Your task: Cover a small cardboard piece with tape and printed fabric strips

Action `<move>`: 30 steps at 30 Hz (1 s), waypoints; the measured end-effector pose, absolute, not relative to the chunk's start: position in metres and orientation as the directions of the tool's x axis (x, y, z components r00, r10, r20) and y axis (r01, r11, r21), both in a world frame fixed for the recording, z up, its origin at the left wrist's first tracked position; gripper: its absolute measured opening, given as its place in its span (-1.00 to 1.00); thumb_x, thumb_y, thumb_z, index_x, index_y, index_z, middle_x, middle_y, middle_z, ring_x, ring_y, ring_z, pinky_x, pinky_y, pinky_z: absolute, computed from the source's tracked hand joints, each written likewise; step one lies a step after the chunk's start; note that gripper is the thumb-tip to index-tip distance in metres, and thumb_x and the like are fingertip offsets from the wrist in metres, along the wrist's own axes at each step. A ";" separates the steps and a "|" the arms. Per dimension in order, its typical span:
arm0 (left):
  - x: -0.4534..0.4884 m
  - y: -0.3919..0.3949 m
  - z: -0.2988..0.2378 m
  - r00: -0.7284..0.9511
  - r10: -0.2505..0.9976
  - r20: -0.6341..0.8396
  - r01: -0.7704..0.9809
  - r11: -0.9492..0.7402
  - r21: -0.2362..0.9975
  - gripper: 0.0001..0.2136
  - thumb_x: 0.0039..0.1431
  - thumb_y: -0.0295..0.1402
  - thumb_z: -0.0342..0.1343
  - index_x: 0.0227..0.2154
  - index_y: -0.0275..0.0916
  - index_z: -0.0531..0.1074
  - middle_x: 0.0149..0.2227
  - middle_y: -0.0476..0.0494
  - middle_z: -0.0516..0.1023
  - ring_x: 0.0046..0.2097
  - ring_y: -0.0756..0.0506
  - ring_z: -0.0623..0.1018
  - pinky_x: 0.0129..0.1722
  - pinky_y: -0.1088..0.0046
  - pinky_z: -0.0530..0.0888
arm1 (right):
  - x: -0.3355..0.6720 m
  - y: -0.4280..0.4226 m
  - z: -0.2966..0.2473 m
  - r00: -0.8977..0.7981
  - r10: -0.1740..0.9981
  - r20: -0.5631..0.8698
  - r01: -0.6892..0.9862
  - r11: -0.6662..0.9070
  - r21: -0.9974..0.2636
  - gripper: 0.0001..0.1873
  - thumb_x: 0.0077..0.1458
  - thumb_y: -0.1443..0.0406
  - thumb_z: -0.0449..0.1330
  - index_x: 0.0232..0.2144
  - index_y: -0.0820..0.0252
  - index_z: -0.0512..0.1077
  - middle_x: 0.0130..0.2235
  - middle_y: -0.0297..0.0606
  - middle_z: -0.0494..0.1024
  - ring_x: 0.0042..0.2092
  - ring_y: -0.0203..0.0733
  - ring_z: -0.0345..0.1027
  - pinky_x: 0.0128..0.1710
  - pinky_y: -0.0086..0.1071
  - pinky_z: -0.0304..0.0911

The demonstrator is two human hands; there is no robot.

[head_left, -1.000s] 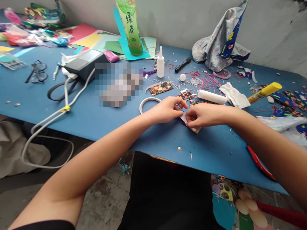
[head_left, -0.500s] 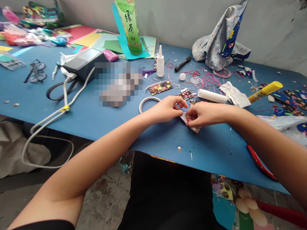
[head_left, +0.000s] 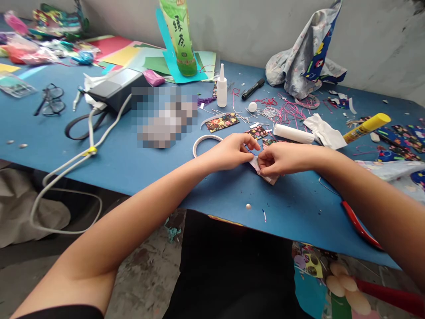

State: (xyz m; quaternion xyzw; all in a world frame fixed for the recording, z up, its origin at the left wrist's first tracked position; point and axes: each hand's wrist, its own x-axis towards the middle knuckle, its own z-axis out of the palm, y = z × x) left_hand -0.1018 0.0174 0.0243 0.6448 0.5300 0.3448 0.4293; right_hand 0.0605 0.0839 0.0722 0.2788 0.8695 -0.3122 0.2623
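A small piece of fabric (head_left: 255, 165), its pale side up, lies on the blue table just in front of me. My left hand (head_left: 234, 150) is closed at its far left end, thumb and fingers bent in a pinch. Opposite it, my right hand (head_left: 282, 158) pinches the same piece near the middle with curled fingers, hiding part of it. Beyond my left wrist sits a roll of white tape (head_left: 198, 144). Patterned fabric pieces (head_left: 223, 122) lie behind the hands, and a white roll (head_left: 294, 133) rests behind my right hand.
A glue bottle (head_left: 222, 88), black marker (head_left: 253, 89) and tangled pink threads (head_left: 290, 111) lie farther back. To the right are a yellow glue stick (head_left: 367, 127) and red-handled scissors (head_left: 360, 226). A black box (head_left: 116, 86) with white cable and a green tea bottle (head_left: 182, 42) stand left.
Almost nothing differs. My right hand has shifted very slightly at the fabric piece, while my left hand stays in place.
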 end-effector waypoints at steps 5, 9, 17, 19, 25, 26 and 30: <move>-0.102 0.017 0.024 0.201 0.979 -0.007 0.389 -0.074 0.918 -0.79 -0.02 -0.66 0.06 -0.31 -0.32 0.42 -0.35 -0.03 0.49 -0.42 0.05 0.43 -0.41 0.54 0.36 | 0.061 0.082 0.074 -0.704 0.333 -0.628 0.656 0.645 -0.392 -0.88 -0.05 0.24 0.13 -0.50 0.17 0.39 -0.50 -0.34 0.52 -0.44 -0.23 0.39 -0.47 -0.44 0.19; -0.101 0.017 0.024 0.203 0.979 -0.015 0.389 -0.067 0.919 -0.79 -0.03 -0.65 0.06 -0.31 -0.32 0.42 -0.35 -0.04 0.49 -0.43 0.05 0.43 -0.41 0.53 0.36 | 0.060 0.081 0.074 -0.700 0.335 -0.631 0.661 0.639 -0.394 -0.88 -0.04 0.24 0.13 -0.50 0.17 0.39 -0.51 -0.33 0.52 -0.46 -0.24 0.39 -0.47 -0.43 0.19; -0.101 0.017 0.024 0.201 0.980 -0.008 0.395 -0.074 0.916 -0.78 -0.03 -0.66 0.06 -0.31 -0.33 0.43 -0.35 -0.05 0.50 -0.43 0.05 0.43 -0.42 0.53 0.35 | 0.058 0.079 0.075 -0.692 0.349 -0.632 0.663 0.654 -0.364 -0.88 -0.04 0.24 0.13 -0.51 0.16 0.38 -0.53 -0.35 0.50 -0.48 -0.25 0.38 -0.49 -0.44 0.17; -0.101 0.016 0.024 0.202 0.979 -0.008 0.395 -0.074 0.916 -0.78 -0.04 -0.66 0.06 -0.31 -0.34 0.44 -0.35 -0.05 0.50 -0.43 0.05 0.43 -0.43 0.53 0.34 | 0.058 0.079 0.075 -0.691 0.350 -0.632 0.659 0.664 -0.353 -0.87 -0.03 0.24 0.12 -0.51 0.17 0.38 -0.54 -0.34 0.50 -0.49 -0.25 0.37 -0.49 -0.43 0.17; -0.102 0.016 0.025 0.201 0.979 0.009 0.384 -0.087 0.919 -0.79 -0.05 -0.66 0.06 -0.32 -0.34 0.43 -0.31 -0.05 0.50 -0.40 0.06 0.42 -0.42 0.55 0.34 | 0.054 0.074 0.075 -0.670 0.386 -0.634 0.668 0.685 -0.289 -0.89 -0.03 0.26 0.11 -0.50 0.17 0.38 -0.52 -0.33 0.51 -0.47 -0.23 0.39 -0.48 -0.42 0.15; -0.102 0.016 0.025 0.202 0.979 0.007 0.384 -0.086 0.919 -0.79 -0.05 -0.66 0.06 -0.32 -0.34 0.43 -0.30 -0.05 0.50 -0.40 0.06 0.43 -0.41 0.55 0.34 | 0.053 0.073 0.075 -0.666 0.394 -0.633 0.669 0.690 -0.275 -0.89 -0.03 0.27 0.11 -0.51 0.17 0.38 -0.53 -0.33 0.51 -0.47 -0.23 0.39 -0.48 -0.41 0.14; -0.102 0.016 0.023 0.205 0.979 -0.010 0.383 -0.071 0.921 -0.79 -0.04 -0.65 0.06 -0.31 -0.32 0.42 -0.33 -0.05 0.50 -0.40 0.05 0.45 -0.43 0.54 0.35 | 0.052 0.067 0.076 -0.671 0.419 -0.612 0.656 0.720 -0.226 -0.91 -0.04 0.30 0.11 -0.50 0.17 0.39 -0.51 -0.32 0.53 -0.45 -0.22 0.38 -0.46 -0.40 0.09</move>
